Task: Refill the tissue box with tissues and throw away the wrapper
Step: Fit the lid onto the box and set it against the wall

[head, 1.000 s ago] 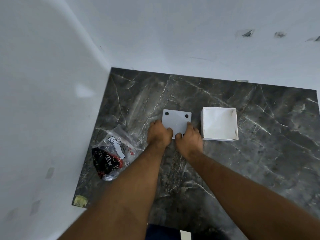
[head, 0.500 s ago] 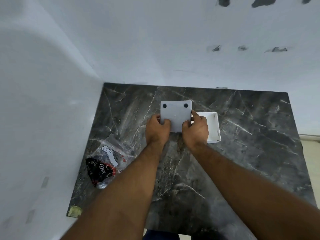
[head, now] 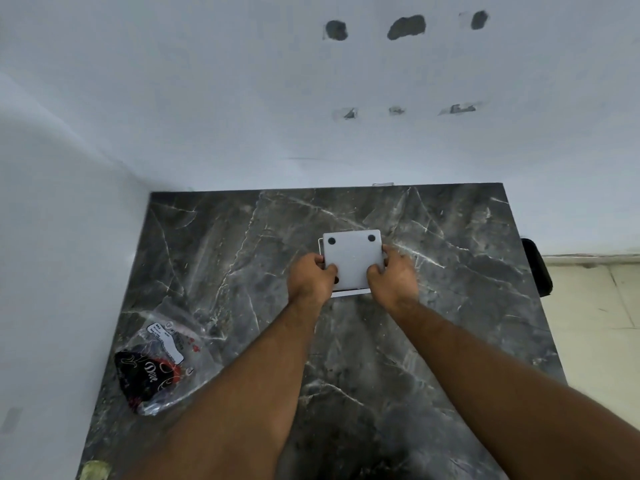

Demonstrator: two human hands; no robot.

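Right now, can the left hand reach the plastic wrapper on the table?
Probably yes, but not freely: the left hand grips the grey panel together with the right hand. The wrapper lies uncovered to its left; it must let go first.

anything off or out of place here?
Two things. The empty wrapper lies crumpled at the counter's left edge, not binned. The wall behind has rough gouged holes. Both hands hold the box panel squarely over the tissue box.

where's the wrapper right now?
In the head view the wrapper lies on the marble table at its near left side, close to the left wall, untouched and well left of both hands and the white box.
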